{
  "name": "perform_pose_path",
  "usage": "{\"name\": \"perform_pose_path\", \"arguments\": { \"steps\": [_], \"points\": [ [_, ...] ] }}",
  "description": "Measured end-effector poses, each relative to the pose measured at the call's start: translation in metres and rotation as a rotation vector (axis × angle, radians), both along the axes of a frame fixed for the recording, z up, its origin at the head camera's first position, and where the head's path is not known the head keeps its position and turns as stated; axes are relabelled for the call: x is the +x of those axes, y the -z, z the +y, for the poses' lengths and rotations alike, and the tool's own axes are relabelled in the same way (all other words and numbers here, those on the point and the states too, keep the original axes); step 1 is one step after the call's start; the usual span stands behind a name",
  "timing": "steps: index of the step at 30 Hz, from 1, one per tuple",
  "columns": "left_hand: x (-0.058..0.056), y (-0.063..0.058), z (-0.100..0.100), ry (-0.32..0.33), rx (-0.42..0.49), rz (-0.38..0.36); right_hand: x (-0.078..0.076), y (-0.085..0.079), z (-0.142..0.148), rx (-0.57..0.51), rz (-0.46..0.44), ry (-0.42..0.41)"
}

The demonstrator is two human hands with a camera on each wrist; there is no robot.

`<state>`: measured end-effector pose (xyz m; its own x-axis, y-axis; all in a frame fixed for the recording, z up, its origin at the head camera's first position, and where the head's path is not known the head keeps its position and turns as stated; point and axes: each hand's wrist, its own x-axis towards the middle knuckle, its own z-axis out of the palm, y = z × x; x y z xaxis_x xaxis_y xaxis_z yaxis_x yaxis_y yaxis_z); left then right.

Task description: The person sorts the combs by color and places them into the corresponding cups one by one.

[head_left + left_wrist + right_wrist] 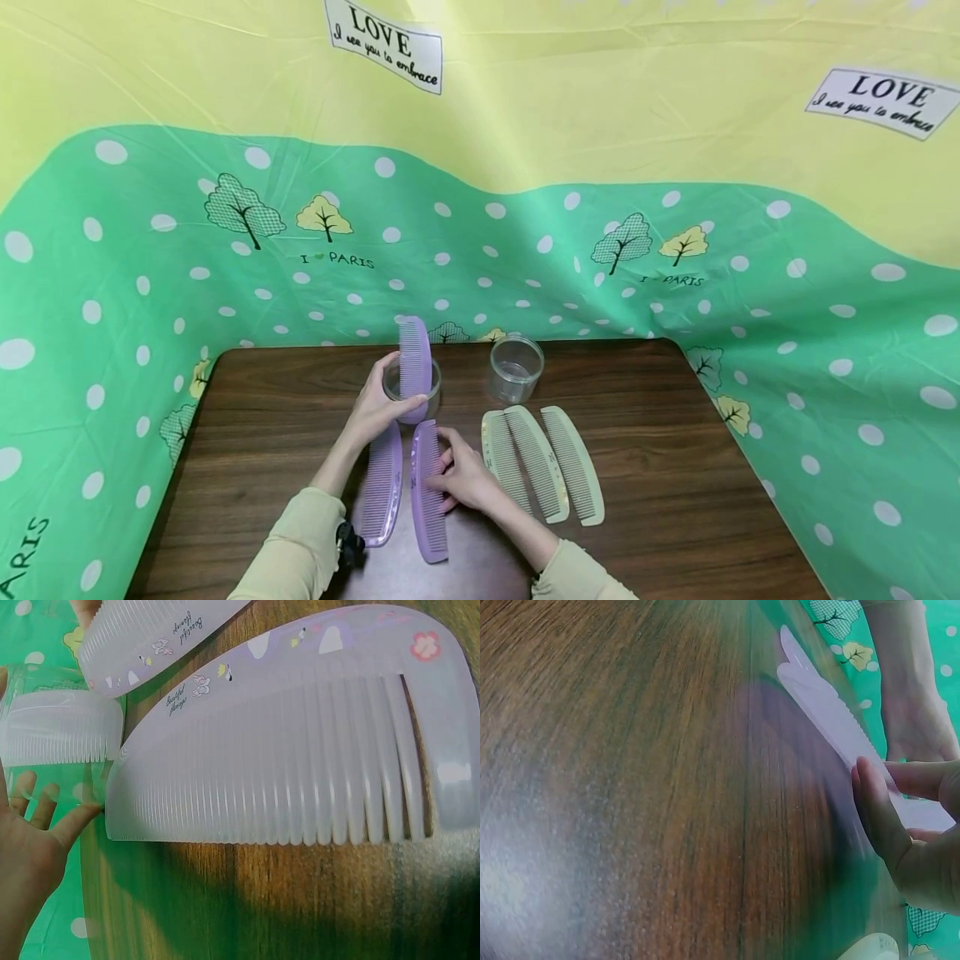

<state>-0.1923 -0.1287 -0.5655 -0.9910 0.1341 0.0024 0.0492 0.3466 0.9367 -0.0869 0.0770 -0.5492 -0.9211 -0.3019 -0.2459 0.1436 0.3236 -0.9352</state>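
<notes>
My left hand (372,410) grips a clear jar (435,406), thumb in front and fingers around the far side. A purple comb (417,358) stands upright in that jar, its upper part above the rim. My right hand (468,479) pinches a second purple comb (429,521) by its toothed side; thumb and fingers press its two faces in the right wrist view. This comb is tilted up off the table along one edge. Left of it, below the left wrist, a third purple comb (383,492) lies on the table, large in the left wrist view with printed flowers.
Three pale green combs (538,462) lie side by side right of my right hand. Behind them stands another clear jar (517,371). The dark wooden table (675,483) meets a green and yellow patterned cloth (480,250) at the back and sides.
</notes>
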Motion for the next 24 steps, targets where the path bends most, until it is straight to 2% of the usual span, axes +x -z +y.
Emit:
{"name": "perform_pose_path", "arguments": {
  "steps": [13,24],
  "points": [
    [0.0,0.002,0.002,0.007,-0.005,-0.005,-0.001,0.004,0.015,-0.116,0.009,-0.028],
    [-0.001,-0.002,0.0,-0.001,-0.005,-0.009,-0.003,-0.005,0.023,-0.187,0.02,-0.055]
  ]
}}
